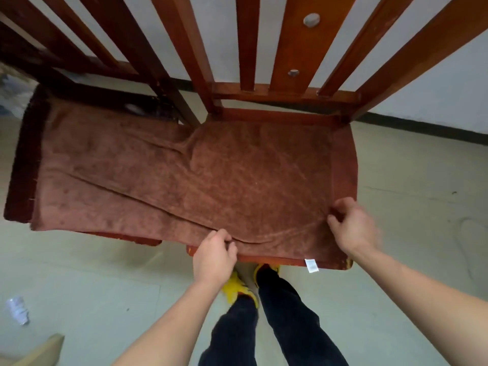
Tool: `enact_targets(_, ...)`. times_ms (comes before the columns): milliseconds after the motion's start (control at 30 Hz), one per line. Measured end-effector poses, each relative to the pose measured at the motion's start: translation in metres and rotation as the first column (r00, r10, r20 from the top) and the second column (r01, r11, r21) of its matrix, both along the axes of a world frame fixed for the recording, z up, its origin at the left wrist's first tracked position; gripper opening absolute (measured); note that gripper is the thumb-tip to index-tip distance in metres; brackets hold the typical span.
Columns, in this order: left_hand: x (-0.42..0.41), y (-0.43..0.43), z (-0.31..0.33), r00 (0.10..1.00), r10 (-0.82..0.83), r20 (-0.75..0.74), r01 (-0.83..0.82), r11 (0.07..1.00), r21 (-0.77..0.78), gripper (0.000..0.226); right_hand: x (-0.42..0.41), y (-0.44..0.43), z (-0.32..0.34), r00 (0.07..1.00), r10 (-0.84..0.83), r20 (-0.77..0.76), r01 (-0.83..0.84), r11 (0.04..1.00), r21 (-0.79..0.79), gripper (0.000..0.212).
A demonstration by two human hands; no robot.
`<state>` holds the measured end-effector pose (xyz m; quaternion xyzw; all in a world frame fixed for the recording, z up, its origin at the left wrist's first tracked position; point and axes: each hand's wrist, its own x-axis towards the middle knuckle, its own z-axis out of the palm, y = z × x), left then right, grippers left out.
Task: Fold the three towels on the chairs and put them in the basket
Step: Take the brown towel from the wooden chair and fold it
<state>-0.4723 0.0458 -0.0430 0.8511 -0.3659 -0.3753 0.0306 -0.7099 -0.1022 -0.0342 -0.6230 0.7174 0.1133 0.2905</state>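
The brown towel, spread flat over the wooden chairs, is being pinched at its near edge by the left hand and the right hand, so folding is only being started.

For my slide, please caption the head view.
Left hand and right hand pinch the brown towel spread over wooden chairs.

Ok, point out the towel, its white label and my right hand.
towel [184, 180]: head view, middle of the spread cloth.
white label [311, 266]: head view, centre of the tag.
right hand [352, 228]: head view, back of the hand.
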Motion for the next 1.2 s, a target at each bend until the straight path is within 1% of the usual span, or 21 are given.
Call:
enact_targets(67,0.025,0.009,-0.001,0.979,0.203,0.032,-0.203,0.979,0.001,0.009,0.023,0.007,0.005,0.983,0.177,0.054,-0.173,0.982,-0.069,0.024)
enact_targets(100,0.038,0.014,-0.002,0.965,0.254,0.063,-0.255,0.967,0.008,0.013,0.039,0.013,0.006,0.959,0.265,0.095,-0.258,0.963,-0.079,0.023)
enact_targets(133,0.051,0.02,-0.005,0.962,0.253,0.101,-0.257,0.966,0.026,0.02,0.055,0.019,0.006,0.93,0.339,0.139,-0.334,0.941,-0.062,0.023)
enact_targets(167,0.061,0.025,-0.007,0.973,0.178,0.148,-0.188,0.981,0.057,0.026,0.069,0.026,0.003,0.896,0.41,0.17,-0.409,0.912,-0.039,0.024)
enact_targets(200,0.068,0.025,-0.009,0.979,0.065,0.194,-0.085,0.992,0.096,0.031,0.08,0.029,0.001,0.861,0.473,0.188,-0.48,0.877,-0.01,0.027)
enact_targets(233,0.079,0.05,-0.013,0.976,-0.006,0.217,-0.024,0.99,0.136,0.033,0.1,0.05,-0.009,0.803,0.563,0.198,-0.579,0.815,0.032,0.03)
enact_targets(267,0.079,0.052,-0.015,0.973,-0.085,0.216,0.053,0.987,0.149,0.033,0.102,0.052,-0.012,0.788,0.587,0.185,-0.606,0.793,0.065,0.031)
enact_targets(300,0.075,0.058,-0.018,0.971,-0.137,0.195,0.107,0.982,0.154,0.033,0.101,0.054,-0.015,0.792,0.587,0.167,-0.605,0.791,0.094,0.031)
enact_targets(367,0.07,0.075,-0.017,0.978,-0.146,0.148,0.118,0.977,0.18,0.032,0.094,0.064,-0.018,0.817,0.561,0.134,-0.575,0.809,0.118,0.03)
enact_targets(433,0.069,0.088,-0.012,0.991,-0.083,0.102,0.063,0.979,0.192,0.033,0.086,0.068,-0.014,0.825,0.558,0.094,-0.565,0.807,0.172,0.033)
enact_targets(500,0.074,0.094,-0.003,0.996,-0.018,0.084,0.003,0.985,0.17,0.033,0.084,0.065,-0.003,0.817,0.575,0.048,-0.567,0.786,0.247,0.039)
enact_targets(567,0.092,0.092,0.009,0.994,0.082,0.078,-0.091,0.988,0.128,0.034,0.095,0.059,0.008,0.806,0.592,0.009,-0.572,0.774,0.272,0.044)
enact_targets(667,0.131,0.081,0.028,0.972,0.218,0.083,-0.225,0.97,0.087,0.034,0.139,0.045,0.026,0.78,0.625,-0.002,-0.61,0.762,0.217,0.045)
enact_targets(767,0.172,0.074,0.044,0.956,0.274,0.107,-0.282,0.957,0.074,0.032,0.203,0.034,0.044,0.721,0.691,0.049,-0.69,0.711,0.131,0.048)
enact_targets(800,0.189,0.073,0.045,0.951,0.287,0.115,-0.295,0.953,0.063,0.034,0.23,0.03,0.048,0.688,0.723,0.064,-0.725,0.682,0.1,0.049)
enact_targets(900,0.226,0.072,0.04,0.947,0.296,0.128,-0.3,0.954,0.009,0.039,0.293,0.022,0.051,0.614,0.783,0.101,-0.789,0.613,0.047,0.057)
enact_targets(967,0.252,0.074,0.029,0.944,0.3,0.138,-0.304,0.953,0.004,0.045,0.334,0.016,0.044,0.584,0.805,0.105,-0.811,0.584,0.031,0.062)
enact_targets(1033,0.278,0.077,0.015,0.954,0.266,0.14,-0.275,0.961,0.043,0.054,0.373,0.006,0.033,0.585,0.806,0.085,-0.81,0.586,0.023,0.069)
enact_targets(1100,0.3,0.08,0.001,0.969,0.208,0.135,-0.222,0.97,0.102,0.062,0.405,-0.008,0.016,0.613,0.788,0.054,-0.79,0.613,0.029,0.074)
enact_targets(1200,0.333,0.089,-0.016,0.98,0.101,0.17,-0.131,0.975,0.178,0.07,0.445,-0.027,-0.012,0.622,0.783,-0.013,-0.777,0.62,0.106,0.079)
